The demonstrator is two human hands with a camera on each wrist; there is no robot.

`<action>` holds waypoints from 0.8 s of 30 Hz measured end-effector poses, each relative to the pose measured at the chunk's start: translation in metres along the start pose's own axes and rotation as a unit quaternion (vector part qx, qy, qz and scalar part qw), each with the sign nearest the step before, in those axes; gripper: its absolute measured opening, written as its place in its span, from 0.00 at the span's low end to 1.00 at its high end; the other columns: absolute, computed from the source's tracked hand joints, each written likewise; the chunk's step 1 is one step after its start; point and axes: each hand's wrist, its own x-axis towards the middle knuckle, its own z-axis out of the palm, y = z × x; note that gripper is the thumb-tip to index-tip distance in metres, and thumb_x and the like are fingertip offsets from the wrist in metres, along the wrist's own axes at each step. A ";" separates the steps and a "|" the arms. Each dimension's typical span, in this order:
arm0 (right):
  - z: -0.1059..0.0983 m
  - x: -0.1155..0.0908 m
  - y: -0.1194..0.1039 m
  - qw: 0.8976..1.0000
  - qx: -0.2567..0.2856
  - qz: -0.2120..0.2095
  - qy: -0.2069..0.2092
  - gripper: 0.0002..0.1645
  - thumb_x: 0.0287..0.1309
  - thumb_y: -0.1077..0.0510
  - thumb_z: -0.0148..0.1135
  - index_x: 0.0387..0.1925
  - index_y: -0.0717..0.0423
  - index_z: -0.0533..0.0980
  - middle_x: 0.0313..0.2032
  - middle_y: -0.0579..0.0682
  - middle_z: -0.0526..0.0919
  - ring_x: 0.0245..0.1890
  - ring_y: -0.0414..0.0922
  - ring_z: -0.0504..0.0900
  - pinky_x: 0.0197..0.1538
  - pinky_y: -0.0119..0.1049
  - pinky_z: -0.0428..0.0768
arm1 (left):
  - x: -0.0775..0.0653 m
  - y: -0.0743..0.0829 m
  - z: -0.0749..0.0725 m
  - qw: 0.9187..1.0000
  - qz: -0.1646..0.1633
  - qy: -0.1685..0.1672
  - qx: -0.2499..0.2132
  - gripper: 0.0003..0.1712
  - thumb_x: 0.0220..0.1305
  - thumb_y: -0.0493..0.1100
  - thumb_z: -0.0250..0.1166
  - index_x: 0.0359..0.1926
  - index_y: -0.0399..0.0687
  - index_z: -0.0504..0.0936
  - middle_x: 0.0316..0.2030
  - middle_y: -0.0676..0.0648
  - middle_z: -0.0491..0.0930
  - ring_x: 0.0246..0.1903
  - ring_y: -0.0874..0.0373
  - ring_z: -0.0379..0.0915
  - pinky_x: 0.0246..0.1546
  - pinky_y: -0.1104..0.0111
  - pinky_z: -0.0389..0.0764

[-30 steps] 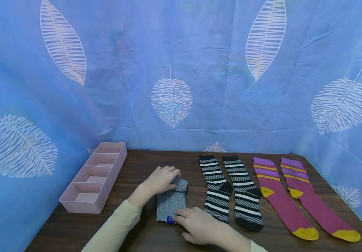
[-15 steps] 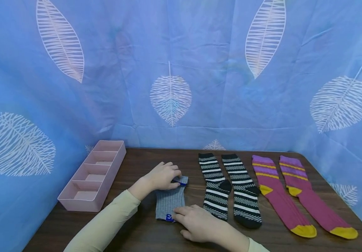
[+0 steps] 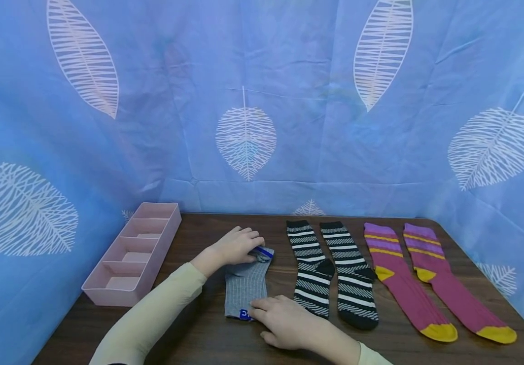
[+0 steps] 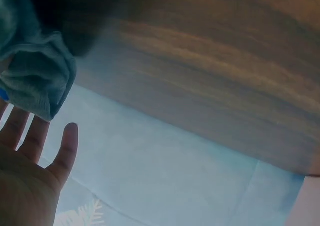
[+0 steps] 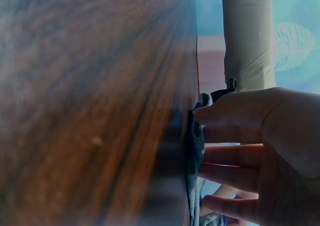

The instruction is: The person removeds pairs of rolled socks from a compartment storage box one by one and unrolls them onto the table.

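A grey ribbed sock (image 3: 246, 291) lies folded on the table between my hands, a blue label on its near end. At its far end my left hand (image 3: 234, 247) pinches the raised fabric, where a blue strip shows. The left wrist view has this lifted cloth (image 4: 42, 73) at the fingertips, the thumb hidden by it. My right hand (image 3: 284, 323) rests by the near right corner, fingers fairly straight and touching the sock. In the right wrist view the thumb and fingertips (image 5: 207, 115) meet the sock's thin edge (image 5: 195, 171).
Left on the dark wooden table (image 3: 207, 337) stands a pink divided box (image 3: 161, 258). Right of the grey sock lie a black-and-white striped pair of socks (image 3: 313, 291) and a maroon, purple and yellow pair (image 3: 421, 304). A blue leaf-print cloth (image 3: 175, 126) hangs behind.
My left hand has moved a little farther back, carrying the sock's far end with it, and the blue strip there has come into sight. My right hand stays at the near corner.
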 end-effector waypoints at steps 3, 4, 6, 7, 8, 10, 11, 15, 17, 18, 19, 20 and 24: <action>0.000 -0.001 0.000 1.000 -0.001 -0.001 0.001 0.28 0.62 0.47 0.62 0.62 0.47 0.74 0.63 0.46 0.76 0.61 0.41 0.76 0.58 0.42 0.78 | 0.006 -0.003 0.002 1.000 -0.006 0.002 -0.003 0.22 0.58 0.56 0.70 0.52 0.59 0.77 0.47 0.55 0.80 0.48 0.58 0.76 0.45 0.60 0.77; 0.000 -0.001 0.001 1.000 -0.001 -0.001 0.001 0.28 0.62 0.47 0.62 0.62 0.47 0.74 0.63 0.46 0.76 0.61 0.41 0.76 0.58 0.42 0.78 | 0.008 -0.003 0.003 1.000 -0.008 0.004 -0.002 0.23 0.58 0.55 0.70 0.53 0.59 0.77 0.47 0.55 0.80 0.48 0.58 0.76 0.45 0.60 0.77; 0.000 -0.001 0.001 1.000 -0.002 0.001 0.001 0.28 0.62 0.47 0.62 0.62 0.47 0.74 0.63 0.46 0.76 0.62 0.41 0.76 0.58 0.42 0.78 | 0.012 -0.004 0.003 1.000 -0.011 0.012 -0.001 0.24 0.58 0.55 0.70 0.54 0.58 0.77 0.47 0.55 0.80 0.48 0.57 0.77 0.45 0.59 0.78; 0.000 -0.001 0.001 1.000 -0.001 0.002 0.001 0.28 0.62 0.47 0.62 0.62 0.47 0.74 0.63 0.46 0.76 0.62 0.41 0.76 0.58 0.42 0.78 | 0.014 -0.005 0.003 1.000 -0.013 0.016 0.001 0.24 0.58 0.54 0.70 0.54 0.58 0.77 0.48 0.55 0.80 0.48 0.58 0.77 0.46 0.59 0.78; 0.000 -0.001 0.002 1.000 0.000 0.003 0.002 0.28 0.62 0.47 0.62 0.62 0.47 0.74 0.63 0.46 0.76 0.62 0.41 0.76 0.58 0.42 0.78 | 0.016 -0.005 0.003 1.000 -0.014 0.020 0.001 0.23 0.58 0.54 0.70 0.54 0.58 0.77 0.48 0.54 0.79 0.49 0.57 0.77 0.46 0.59 0.78; 0.000 -0.001 0.002 1.000 0.001 0.003 0.003 0.27 0.62 0.47 0.62 0.62 0.47 0.74 0.63 0.46 0.76 0.62 0.41 0.76 0.59 0.41 0.78 | 0.020 -0.006 0.004 1.000 -0.015 0.027 0.005 0.21 0.59 0.52 0.70 0.52 0.58 0.77 0.47 0.54 0.79 0.48 0.58 0.77 0.45 0.60 0.78; 0.000 -0.001 0.002 1.000 0.001 0.002 0.003 0.27 0.62 0.47 0.62 0.62 0.47 0.74 0.63 0.46 0.76 0.62 0.41 0.76 0.59 0.41 0.78 | 0.021 -0.007 0.005 0.999 -0.015 0.029 0.007 0.20 0.59 0.51 0.70 0.51 0.58 0.77 0.46 0.54 0.79 0.48 0.58 0.77 0.45 0.60 0.78; 0.002 -0.001 0.002 1.000 -0.001 -0.004 0.008 0.27 0.62 0.47 0.62 0.62 0.47 0.74 0.63 0.46 0.76 0.62 0.41 0.76 0.58 0.41 0.78 | 0.027 -0.009 0.009 0.999 -0.009 0.046 0.009 0.15 0.59 0.48 0.71 0.45 0.56 0.77 0.43 0.54 0.78 0.44 0.58 0.76 0.40 0.62 0.77; 0.002 -0.001 0.001 1.000 -0.002 -0.005 0.010 0.27 0.62 0.47 0.62 0.62 0.47 0.75 0.62 0.46 0.76 0.61 0.41 0.76 0.58 0.40 0.78 | 0.030 -0.011 0.012 0.998 -0.009 0.056 0.011 0.14 0.59 0.47 0.71 0.44 0.56 0.76 0.42 0.54 0.77 0.43 0.58 0.76 0.38 0.63 0.77; 0.002 0.000 0.001 1.000 -0.003 -0.004 0.009 0.27 0.62 0.47 0.62 0.62 0.47 0.75 0.62 0.46 0.76 0.61 0.41 0.76 0.58 0.40 0.78 | 0.031 -0.012 0.013 0.998 -0.011 0.062 0.013 0.14 0.59 0.46 0.71 0.43 0.56 0.76 0.42 0.53 0.77 0.42 0.57 0.75 0.37 0.63 0.76; 0.001 -0.001 0.001 1.000 -0.003 -0.004 0.009 0.27 0.62 0.47 0.62 0.62 0.47 0.75 0.62 0.46 0.76 0.61 0.41 0.76 0.59 0.40 0.78 | 0.033 -0.013 0.014 0.998 -0.013 0.068 0.015 0.14 0.59 0.46 0.71 0.43 0.56 0.76 0.41 0.53 0.77 0.42 0.57 0.75 0.36 0.63 0.76; 0.001 0.000 0.001 1.000 -0.003 -0.003 0.008 0.27 0.62 0.47 0.62 0.62 0.47 0.75 0.62 0.46 0.76 0.61 0.40 0.76 0.59 0.40 0.78 | 0.035 -0.014 0.015 0.997 -0.018 0.071 0.017 0.14 0.59 0.46 0.71 0.42 0.56 0.75 0.41 0.53 0.77 0.41 0.57 0.75 0.35 0.63 0.75; 0.000 -0.001 0.000 1.000 -0.004 -0.006 0.010 0.27 0.62 0.47 0.63 0.61 0.47 0.75 0.62 0.46 0.77 0.61 0.40 0.76 0.58 0.40 0.78 | 0.041 -0.017 0.018 0.997 -0.035 0.068 0.017 0.12 0.61 0.45 0.70 0.40 0.55 0.74 0.38 0.53 0.77 0.37 0.57 0.75 0.30 0.65 0.72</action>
